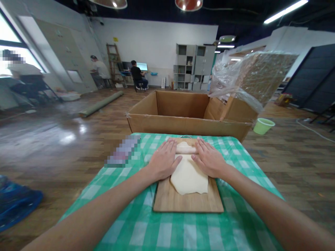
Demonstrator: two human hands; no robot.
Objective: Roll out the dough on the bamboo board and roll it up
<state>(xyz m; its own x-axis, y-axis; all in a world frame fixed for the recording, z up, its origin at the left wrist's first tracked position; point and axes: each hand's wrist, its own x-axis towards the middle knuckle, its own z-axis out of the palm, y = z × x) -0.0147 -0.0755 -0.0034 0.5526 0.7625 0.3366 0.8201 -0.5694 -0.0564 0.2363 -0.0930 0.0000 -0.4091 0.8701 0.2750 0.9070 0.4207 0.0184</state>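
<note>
A pale sheet of dough lies flattened on a wooden cutting board. Across its far part rests a light wooden rolling pin, with dough showing on both sides of it. My left hand lies over the pin's left end, fingers stretched forward and thumb pointing inward. Over the right end, my right hand mirrors it with straight fingers. Both palms press on the pin rather than wrap round it, and they hide its ends.
The board stands on a table with a green-and-white checked cloth. A blurred-out flat object lies at its left edge. Beyond the table are a large cardboard box and plastic-wrapped goods. A green bucket stands right. Several people sit farther back.
</note>
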